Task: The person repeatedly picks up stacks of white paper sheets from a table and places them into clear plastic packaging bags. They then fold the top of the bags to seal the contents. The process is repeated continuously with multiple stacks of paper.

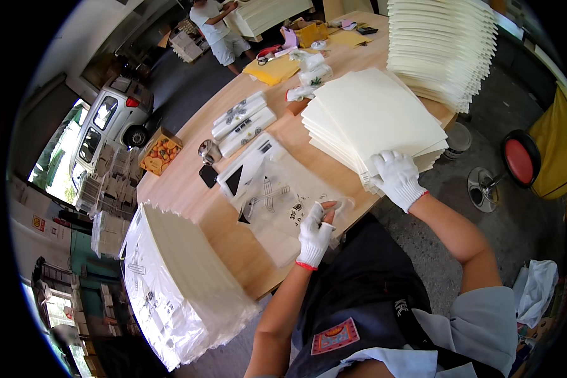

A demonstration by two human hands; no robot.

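Note:
Both my hands wear white knit gloves with red cuffs; on the left one, bare fingertips show. My left hand (pixel 315 236) pinches the near edge of a clear printed plastic bag (pixel 268 205), which lies flat on the table over more bags. At the near corner of a stack of cream sheets (pixel 375 110), my right hand (pixel 398 179) has its fingers bent over the sheets' edge. How many sheets it grips is hidden. Left of my left arm stands a tall pile of cream sheets in printed clear plastic (pixel 176 277).
A high cream stack (pixel 438 53) stands at the far right of the wooden table (pixel 217 255). White plastic rolls (pixel 242 123), a metal container (pixel 209 151) and a black phone (pixel 208 176) lie beyond the bags. A red-seated stool (pixel 520 160) is at right; a person (pixel 217 31) works far back.

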